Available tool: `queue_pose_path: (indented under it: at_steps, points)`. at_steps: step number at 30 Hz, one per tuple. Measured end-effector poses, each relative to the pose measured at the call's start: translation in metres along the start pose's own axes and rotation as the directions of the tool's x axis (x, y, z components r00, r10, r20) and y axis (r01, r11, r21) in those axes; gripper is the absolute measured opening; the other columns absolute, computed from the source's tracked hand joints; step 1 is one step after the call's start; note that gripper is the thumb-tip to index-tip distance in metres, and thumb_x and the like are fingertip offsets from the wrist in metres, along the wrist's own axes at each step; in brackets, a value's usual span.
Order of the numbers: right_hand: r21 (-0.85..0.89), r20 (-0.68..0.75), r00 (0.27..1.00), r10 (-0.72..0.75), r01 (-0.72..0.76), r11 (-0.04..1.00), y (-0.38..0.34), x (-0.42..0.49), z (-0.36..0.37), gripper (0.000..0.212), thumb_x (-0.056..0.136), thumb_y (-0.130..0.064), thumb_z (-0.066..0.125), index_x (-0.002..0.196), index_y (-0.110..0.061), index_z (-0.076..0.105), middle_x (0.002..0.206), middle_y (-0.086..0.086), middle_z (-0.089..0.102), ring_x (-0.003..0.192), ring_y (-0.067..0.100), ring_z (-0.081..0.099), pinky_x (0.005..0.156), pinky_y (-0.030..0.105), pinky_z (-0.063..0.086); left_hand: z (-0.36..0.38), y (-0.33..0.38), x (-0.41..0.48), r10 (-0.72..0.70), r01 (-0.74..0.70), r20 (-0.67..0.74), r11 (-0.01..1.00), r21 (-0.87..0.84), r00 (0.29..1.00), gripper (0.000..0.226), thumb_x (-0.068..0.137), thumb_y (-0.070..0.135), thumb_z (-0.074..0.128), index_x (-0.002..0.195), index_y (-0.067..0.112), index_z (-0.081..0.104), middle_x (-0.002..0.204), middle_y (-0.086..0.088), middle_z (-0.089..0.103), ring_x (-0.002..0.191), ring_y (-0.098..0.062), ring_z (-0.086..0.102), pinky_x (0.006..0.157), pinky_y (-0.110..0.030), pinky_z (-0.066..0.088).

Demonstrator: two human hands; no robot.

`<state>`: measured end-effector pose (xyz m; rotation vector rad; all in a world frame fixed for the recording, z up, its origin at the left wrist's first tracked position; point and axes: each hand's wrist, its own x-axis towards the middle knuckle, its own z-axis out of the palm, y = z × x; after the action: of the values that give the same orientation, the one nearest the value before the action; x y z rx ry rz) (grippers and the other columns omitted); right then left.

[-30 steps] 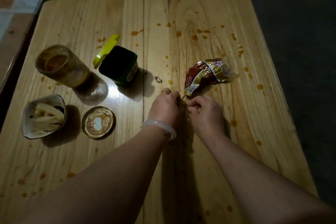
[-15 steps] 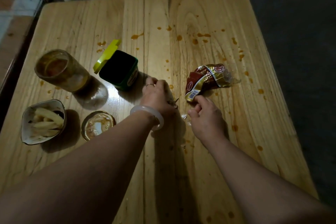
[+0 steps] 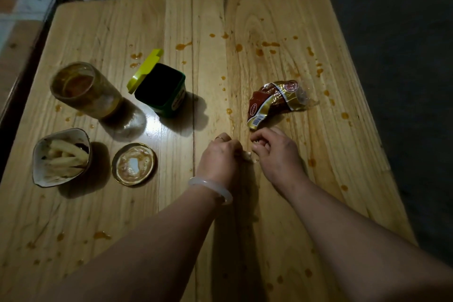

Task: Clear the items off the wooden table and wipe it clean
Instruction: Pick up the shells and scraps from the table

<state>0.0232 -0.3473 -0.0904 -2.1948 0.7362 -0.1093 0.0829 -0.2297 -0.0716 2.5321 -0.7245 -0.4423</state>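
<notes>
Head view: left hand point(image 3: 220, 154) and right hand point(image 3: 277, 152) both pinch small scraps point(image 3: 246, 156) near the wrapper point(image 3: 274, 100); gather the bits into 1 hand, then grab it.

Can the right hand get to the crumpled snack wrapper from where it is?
Probably yes: the right hand sits just short of the snack wrapper with only bare table between, though its fingers seem to pinch a small scrap.

The wooden table point(image 3: 269, 20) is spattered with orange sauce drops point(image 3: 269, 44). On its left side stand a glass jar point(image 3: 84, 88), an open green tub point(image 3: 161, 91) with a yellow lid, a bowl of fries point(image 3: 61, 157) and a jar lid point(image 3: 133, 163). A crumpled wrapper point(image 3: 274, 100) lies to the right.
</notes>
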Motion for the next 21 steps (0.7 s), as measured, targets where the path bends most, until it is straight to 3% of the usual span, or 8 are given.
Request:
queue_pose_path:
  at_steps: [5, 7, 10, 13, 15, 21]
  points:
    - [-0.021, 0.051, 0.998, -0.024, 0.025, 0.999, 0.004, -0.012, -0.002, 0.02, 0.094, -0.009, 0.053, 0.1, -0.019, 0.068, 0.106, -0.01, 0.052, 0.097, 0.012, 0.055, 0.081, 0.026, 0.049, -0.007, -0.016, -0.013, -0.118, 0.117, -0.027, 0.993, -0.03, 0.993, 0.015, 0.086, 0.015, 0.063, 0.098, 0.016, 0.072, 0.101, -0.001, 0.059, 0.086, -0.013, 0.053, 0.07, -0.018, 0.038]
    - [-0.037, 0.074, 0.997, -0.026, 0.029, 0.999, 0.001, -0.017, -0.002, 0.014, 0.093, -0.021, 0.057, 0.104, -0.022, 0.066, 0.108, -0.01, 0.05, 0.098, 0.012, 0.055, 0.083, 0.033, 0.053, -0.01, -0.019, -0.019, -0.172, 0.171, -0.029, 0.984, -0.044, 0.985, 0.015, 0.085, 0.013, 0.063, 0.097, 0.015, 0.072, 0.099, -0.001, 0.058, 0.085, -0.015, 0.053, 0.069, -0.02, 0.038]
    - [-0.082, 0.087, 0.996, -0.002, 0.009, 0.997, -0.005, -0.024, 0.0, 0.029, 0.082, -0.036, 0.073, 0.107, -0.024, 0.064, 0.112, -0.008, 0.05, 0.103, 0.012, 0.052, 0.085, 0.032, 0.051, -0.011, -0.019, -0.026, -0.213, 0.212, -0.024, 0.977, -0.036, 0.977, 0.016, 0.085, 0.013, 0.062, 0.097, 0.015, 0.072, 0.098, -0.002, 0.058, 0.088, -0.019, 0.057, 0.071, -0.021, 0.04]
    - [-0.117, 0.036, 0.999, 0.01, -0.006, 0.993, -0.014, -0.029, 0.007, 0.013, 0.086, -0.022, 0.071, 0.097, -0.019, 0.066, 0.105, -0.008, 0.05, 0.097, 0.011, 0.052, 0.072, 0.021, 0.047, -0.01, -0.019, -0.031, -0.247, 0.245, -0.023, 0.967, -0.066, 0.969, 0.017, 0.088, 0.013, 0.058, 0.098, 0.017, 0.071, 0.099, -0.001, 0.058, 0.087, -0.016, 0.055, 0.073, -0.02, 0.041]
    - [-0.131, 0.003, 0.999, 0.035, -0.035, 0.991, -0.018, -0.031, 0.01, 0.002, 0.089, -0.016, 0.066, 0.087, -0.016, 0.066, 0.097, -0.008, 0.05, 0.087, 0.008, 0.051, 0.06, 0.014, 0.037, -0.011, -0.02, -0.035, -0.271, 0.268, -0.03, 0.959, -0.089, 0.962, 0.017, 0.088, 0.012, 0.058, 0.097, 0.017, 0.071, 0.098, 0.001, 0.056, 0.084, -0.012, 0.052, 0.072, -0.019, 0.038]
    - [-0.201, 0.05, 0.998, 0.042, -0.031, 0.979, -0.023, -0.03, 0.012, 0.011, 0.091, -0.012, 0.063, 0.081, -0.015, 0.066, 0.095, -0.005, 0.054, 0.076, 0.005, 0.052, 0.055, 0.013, 0.035, -0.02, -0.033, -0.045, -0.393, 0.38, -0.046, 0.909, -0.175, 0.919, 0.013, 0.081, 0.01, 0.067, 0.092, 0.016, 0.072, 0.086, 0.006, 0.059, 0.079, -0.008, 0.054, 0.066, -0.015, 0.039]
